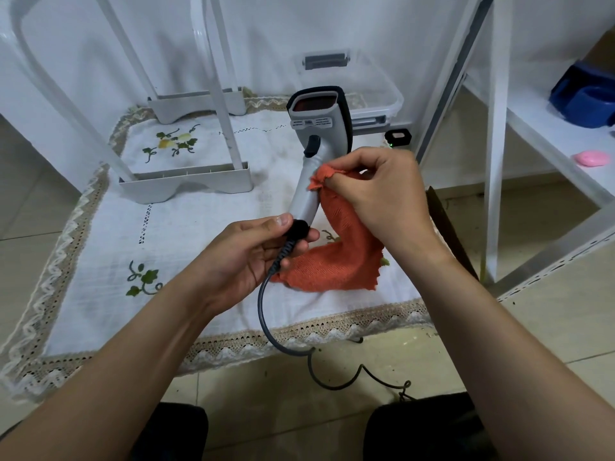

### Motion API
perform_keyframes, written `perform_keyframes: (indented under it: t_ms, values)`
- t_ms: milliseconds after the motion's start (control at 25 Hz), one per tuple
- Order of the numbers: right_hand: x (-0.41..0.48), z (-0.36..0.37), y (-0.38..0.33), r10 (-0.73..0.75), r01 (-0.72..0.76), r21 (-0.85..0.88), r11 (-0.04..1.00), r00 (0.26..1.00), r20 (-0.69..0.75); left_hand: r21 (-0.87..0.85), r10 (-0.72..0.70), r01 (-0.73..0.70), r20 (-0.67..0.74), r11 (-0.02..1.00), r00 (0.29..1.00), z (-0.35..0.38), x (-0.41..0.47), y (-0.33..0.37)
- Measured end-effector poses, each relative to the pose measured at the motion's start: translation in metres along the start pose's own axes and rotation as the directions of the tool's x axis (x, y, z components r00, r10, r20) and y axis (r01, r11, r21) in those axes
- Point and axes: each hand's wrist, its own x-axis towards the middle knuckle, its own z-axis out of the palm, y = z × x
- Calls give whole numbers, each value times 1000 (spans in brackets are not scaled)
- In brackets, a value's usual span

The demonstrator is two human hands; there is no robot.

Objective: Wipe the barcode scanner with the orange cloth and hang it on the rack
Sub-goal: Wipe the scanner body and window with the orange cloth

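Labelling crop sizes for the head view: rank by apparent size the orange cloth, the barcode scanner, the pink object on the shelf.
1. barcode scanner and orange cloth: alike, unranked.
2. pink object: smallest, though farther away.

barcode scanner (pixel 317 128): grey with black trim, upright, head above the grip, base pinched from below.
orange cloth (pixel 336 257): bunched against the handle at the grip, the rest trailing below.
rack (pixel 186 174): white frame, standing well left of the grip.

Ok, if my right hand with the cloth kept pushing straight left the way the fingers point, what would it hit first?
The right hand already presses the orange cloth against the barcode scanner; it would meet the scanner's grey handle first.
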Motion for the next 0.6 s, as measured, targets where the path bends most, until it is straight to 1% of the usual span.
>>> perform_keyframes:
  t_ms: [40,120,160,280,320,400,440,600]
  values:
    - [1,-1,0,7,-7,8,1000,1000,14,1,3,-3,-1,1000,1000,0,0,0]
    - [0,0,0,19,-17,-19,1000,992,124,-2,4,-4,-9,1000,1000,-1,1,1]
    - [-1,0,0,25,-21,-25,999,989,143,-1,3,-3,-12,1000,1000,-1,1,0]
    - [1,-1,2,35,-36,21,999,998,43,14,9,-9,-7,1000,1000,-1,1,0]
    - [1,-1,2,36,-38,23,999,998,59,18,12,-11,-8,1000,1000,-1,1,0]
    - [0,-1,1,25,-25,-6,1000,990,142,22,16,-15,-14,1000,1000,-2,1,1]
    - [-1,0,2,27,-25,-23,999,990,139,20,16,-16,-17,1000,1000,-2,1,1]
    - [5,-4,8,17,-15,-78,997,1000,24,-30,3,-4,-31,1000,1000,0,2,3]
